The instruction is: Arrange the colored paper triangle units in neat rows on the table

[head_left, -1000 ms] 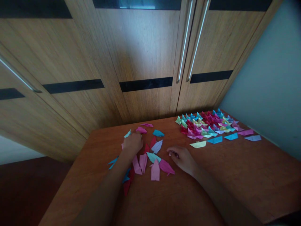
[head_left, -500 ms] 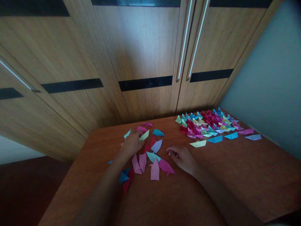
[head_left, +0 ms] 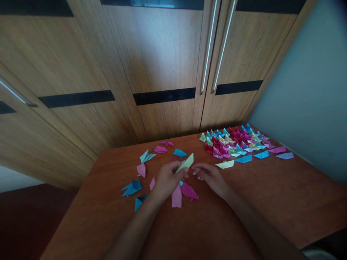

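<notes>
My left hand pinches a pale green folded paper boat, flattened and tilted up to the right, between thumb and fingers above the table. Just to its right, my right hand hovers with loosely curved fingers, holding nothing that I can see. Beneath and around the left hand lie loose folded papers: a light pink one, a magenta one and a blue one. My left hand and forearm partly hide others.
Rows of colourful standing paper boats fill the table's back right corner. Flat ones, including a yellow one and a blue one, lie before them. More folded papers, one blue, lie at left. A wooden wardrobe stands behind the table.
My left hand has picked the pale green paper boat out of the loose papers at left and carried it right, close to my right hand. The right hand has barely moved.
</notes>
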